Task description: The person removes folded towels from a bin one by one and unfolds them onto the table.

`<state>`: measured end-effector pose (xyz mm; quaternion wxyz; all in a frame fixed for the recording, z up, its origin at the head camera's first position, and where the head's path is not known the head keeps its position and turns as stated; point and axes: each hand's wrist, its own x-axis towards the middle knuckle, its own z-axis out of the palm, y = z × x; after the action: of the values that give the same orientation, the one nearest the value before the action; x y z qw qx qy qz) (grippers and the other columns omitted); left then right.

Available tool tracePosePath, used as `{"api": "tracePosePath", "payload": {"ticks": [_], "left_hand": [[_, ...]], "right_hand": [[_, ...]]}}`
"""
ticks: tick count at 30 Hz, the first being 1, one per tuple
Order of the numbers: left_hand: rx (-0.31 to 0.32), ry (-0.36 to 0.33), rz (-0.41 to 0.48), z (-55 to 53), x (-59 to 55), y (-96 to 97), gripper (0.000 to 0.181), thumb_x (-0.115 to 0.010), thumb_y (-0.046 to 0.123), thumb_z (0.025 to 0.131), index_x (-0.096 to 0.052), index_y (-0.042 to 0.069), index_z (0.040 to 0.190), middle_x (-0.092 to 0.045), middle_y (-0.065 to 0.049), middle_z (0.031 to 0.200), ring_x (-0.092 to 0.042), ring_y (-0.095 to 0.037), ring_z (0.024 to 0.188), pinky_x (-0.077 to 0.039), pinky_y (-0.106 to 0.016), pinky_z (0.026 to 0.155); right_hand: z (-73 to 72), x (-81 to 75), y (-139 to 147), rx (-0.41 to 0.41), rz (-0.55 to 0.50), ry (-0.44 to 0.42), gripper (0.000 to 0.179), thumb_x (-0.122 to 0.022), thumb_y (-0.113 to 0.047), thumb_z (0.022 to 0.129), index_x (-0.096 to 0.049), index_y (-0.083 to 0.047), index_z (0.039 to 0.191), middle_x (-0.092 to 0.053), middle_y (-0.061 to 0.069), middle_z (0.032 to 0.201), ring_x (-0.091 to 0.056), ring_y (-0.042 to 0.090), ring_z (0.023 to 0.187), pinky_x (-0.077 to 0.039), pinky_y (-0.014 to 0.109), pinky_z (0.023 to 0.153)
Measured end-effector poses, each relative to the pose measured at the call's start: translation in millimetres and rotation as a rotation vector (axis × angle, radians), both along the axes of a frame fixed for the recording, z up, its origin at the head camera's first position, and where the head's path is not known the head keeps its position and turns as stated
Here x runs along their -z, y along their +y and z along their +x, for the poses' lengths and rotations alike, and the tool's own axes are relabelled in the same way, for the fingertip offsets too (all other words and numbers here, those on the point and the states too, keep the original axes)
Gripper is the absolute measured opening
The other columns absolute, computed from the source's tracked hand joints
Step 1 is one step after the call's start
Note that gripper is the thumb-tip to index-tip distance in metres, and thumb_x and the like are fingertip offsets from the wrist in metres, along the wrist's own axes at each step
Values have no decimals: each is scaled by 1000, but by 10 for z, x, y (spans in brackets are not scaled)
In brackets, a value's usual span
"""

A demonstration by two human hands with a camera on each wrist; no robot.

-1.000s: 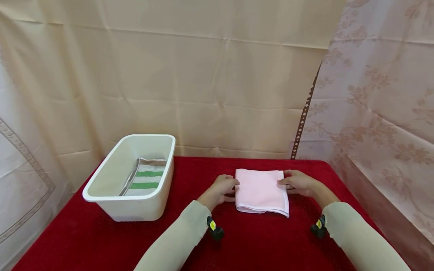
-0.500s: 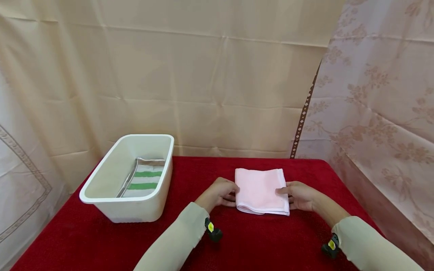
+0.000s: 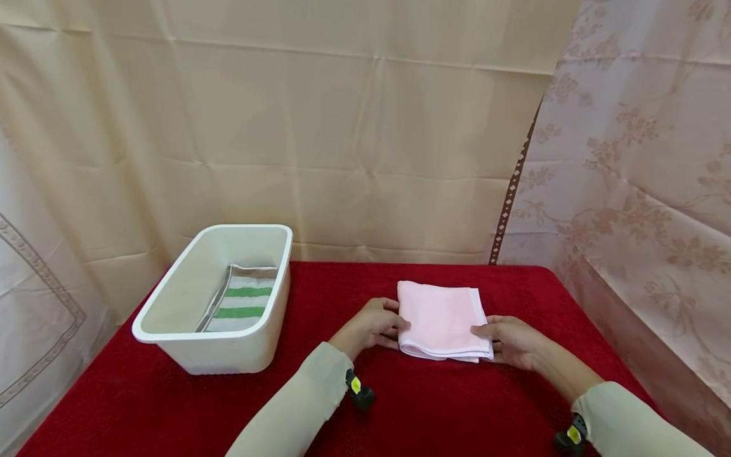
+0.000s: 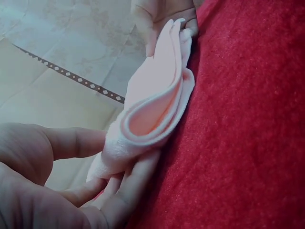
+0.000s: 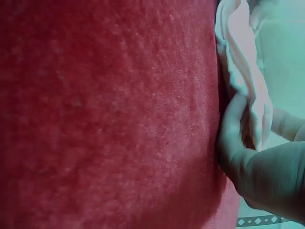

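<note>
Pink cloth (image 3: 441, 317): one, folded, between the two grips. Left hand (image 3: 372, 325) pinches its left edge, right hand (image 3: 516, 343) its right. Left of the grips: one tub (image 3: 228, 357), one striped cloth (image 3: 245, 302) inside. Red table (image 3: 440, 406) beneath.

Pink cloth (image 3: 441, 319) in both hands (image 3: 373, 325) (image 3: 514, 339)
</note>
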<state>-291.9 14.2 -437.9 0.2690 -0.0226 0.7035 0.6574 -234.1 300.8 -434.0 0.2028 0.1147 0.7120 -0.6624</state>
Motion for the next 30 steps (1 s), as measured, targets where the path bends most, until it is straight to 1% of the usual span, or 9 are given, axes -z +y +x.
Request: {"api": "tracePosePath", "payload": {"ticks": [3, 6, 12, 19, 22, 26, 30], "left_hand": [[-3, -9, 21, 4, 2, -3, 56, -75, -4, 86, -52, 2, 137, -65, -18, 106, -69, -25, 82, -62, -47, 70], [-6, -14, 47, 2, 13, 0, 55, -73, -7, 86, -52, 2, 137, -64, -19, 106, -69, -24, 80, -62, -48, 71], [-26, -27, 97, -10, 32, 4, 54, -70, -8, 86, -53, 2, 136, -65, -19, 105, -69, -23, 77, -62, -47, 73], [-32, -53, 164, -2, 16, -17, 55, -67, -9, 88, -52, 2, 140, -65, -18, 104, -67, -23, 80, -62, -47, 77], [-23, -60, 186, 35, -1, -23, 56, -67, -9, 88, -51, 1, 141, -65, -18, 104, -67, -23, 82, -62, -47, 79], [-4, -51, 192, 122, -18, -28, 58, -67, -9, 88, -49, 1, 142, -66, -18, 103, -68, -22, 81, -62, -47, 78], [16, -31, 197, 220, -33, -23, 61, -67, -9, 87, -47, 1, 143, -67, -19, 104, -69, -21, 80, -62, -47, 77]], "right_hand": [[31, 0, 3, -5, -34, 3, 37, -64, -12, 100, -47, 3, 128, -70, 10, 100, -68, 23, 94, -58, 39, 82], [44, 6, 2, 13, -56, 16, 38, -63, -12, 101, -46, 4, 130, -71, 8, 99, -68, 21, 92, -57, 39, 81], [43, 6, -13, 38, -91, 48, 47, -61, -12, 102, -39, 6, 139, -72, 4, 95, -69, 17, 88, -55, 36, 79], [43, -49, -10, 61, -117, 73, 40, -61, -11, 102, -42, 2, 135, -70, 1, 91, -67, 15, 82, -54, 32, 75], [63, -80, -2, 57, -121, 79, 42, -60, -11, 102, -40, 2, 136, -71, 1, 92, -68, 14, 82, -54, 31, 74], [111, -113, 29, 27, -112, 94, 46, -60, -12, 103, -38, 4, 140, -72, 0, 91, -69, 12, 82, -54, 31, 73], [173, -142, 73, 9, -111, 103, 39, -60, -12, 102, -43, 1, 135, -73, 0, 90, -69, 12, 81, -55, 31, 73]]}}
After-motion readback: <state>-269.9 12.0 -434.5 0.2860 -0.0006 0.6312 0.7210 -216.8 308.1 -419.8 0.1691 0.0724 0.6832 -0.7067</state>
